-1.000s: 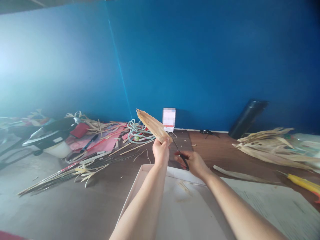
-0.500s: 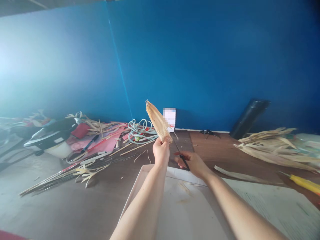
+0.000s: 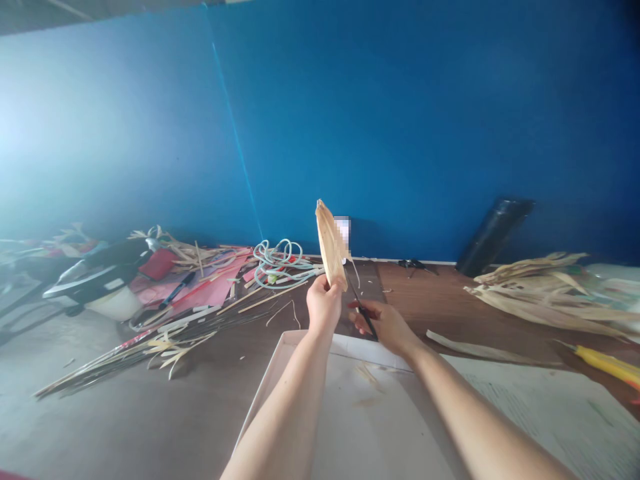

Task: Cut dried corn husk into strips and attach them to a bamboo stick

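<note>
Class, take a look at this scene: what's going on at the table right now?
A person is working with both hands above a white board on a wooden table. The left hand holds a dried husk almost upright by its lower end. The right hand grips what look like black-handled scissors, with the blades pointing up towards the base of the husk. More loose husks lie to the right, and a coiled cord lies behind.
</note>
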A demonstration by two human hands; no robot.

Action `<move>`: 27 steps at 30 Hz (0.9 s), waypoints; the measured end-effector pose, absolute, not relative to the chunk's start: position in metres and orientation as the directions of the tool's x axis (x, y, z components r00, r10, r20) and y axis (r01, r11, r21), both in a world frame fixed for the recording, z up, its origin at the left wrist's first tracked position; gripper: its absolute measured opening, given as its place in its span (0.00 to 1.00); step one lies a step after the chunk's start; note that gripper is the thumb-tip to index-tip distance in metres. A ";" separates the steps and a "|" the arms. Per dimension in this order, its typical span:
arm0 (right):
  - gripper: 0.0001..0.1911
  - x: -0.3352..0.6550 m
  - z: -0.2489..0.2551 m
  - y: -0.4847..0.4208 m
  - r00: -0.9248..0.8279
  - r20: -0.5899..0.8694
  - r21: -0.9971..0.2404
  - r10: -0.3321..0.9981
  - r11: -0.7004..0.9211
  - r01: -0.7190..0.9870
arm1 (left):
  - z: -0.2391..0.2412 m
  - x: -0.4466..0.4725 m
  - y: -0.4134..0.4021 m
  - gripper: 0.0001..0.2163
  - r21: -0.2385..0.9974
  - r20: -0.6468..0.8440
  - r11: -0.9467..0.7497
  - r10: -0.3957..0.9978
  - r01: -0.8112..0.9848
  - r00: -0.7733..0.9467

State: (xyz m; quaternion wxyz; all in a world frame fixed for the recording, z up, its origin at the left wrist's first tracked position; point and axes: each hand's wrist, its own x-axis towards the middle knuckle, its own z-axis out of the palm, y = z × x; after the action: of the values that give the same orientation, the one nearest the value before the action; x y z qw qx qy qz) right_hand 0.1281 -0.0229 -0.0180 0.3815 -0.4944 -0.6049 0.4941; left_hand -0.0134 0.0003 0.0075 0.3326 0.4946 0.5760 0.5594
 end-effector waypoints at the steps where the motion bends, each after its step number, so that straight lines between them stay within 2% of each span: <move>1: 0.20 0.128 -0.019 -0.022 -0.223 -0.027 -0.975 0.975 0.023 0.219 | 0.008 -0.014 0.000 0.10 0.967 0.180 -0.118 0.943 0.226 -0.279; 9: 0.21 0.131 -0.011 -0.023 -0.190 -0.018 -0.973 0.982 0.026 0.228 | 0.010 -0.017 -0.001 0.13 0.937 0.194 -0.129 0.965 0.326 -0.175; 15: 0.22 0.134 -0.011 -0.020 -0.187 0.075 -0.978 0.979 0.109 0.176 | 0.012 -0.021 0.000 0.13 0.910 0.213 -0.148 0.968 0.387 -0.132; 18: 0.22 0.137 -0.013 -0.019 -0.211 0.111 -0.967 0.971 0.155 0.204 | 0.011 -0.021 0.001 0.12 0.900 0.218 -0.159 0.970 0.405 -0.104; 27: 0.23 0.137 -0.013 -0.020 -0.195 0.132 -0.959 0.972 0.176 0.224 | 0.010 -0.024 0.002 0.12 0.879 0.240 -0.191 0.969 0.436 -0.058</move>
State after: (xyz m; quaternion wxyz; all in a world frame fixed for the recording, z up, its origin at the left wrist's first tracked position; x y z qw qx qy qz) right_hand 0.1367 -0.0201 -0.0126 0.4267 -0.4692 -0.6370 0.4382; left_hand -0.0245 0.0025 0.0104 0.2912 0.6215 0.5653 0.4576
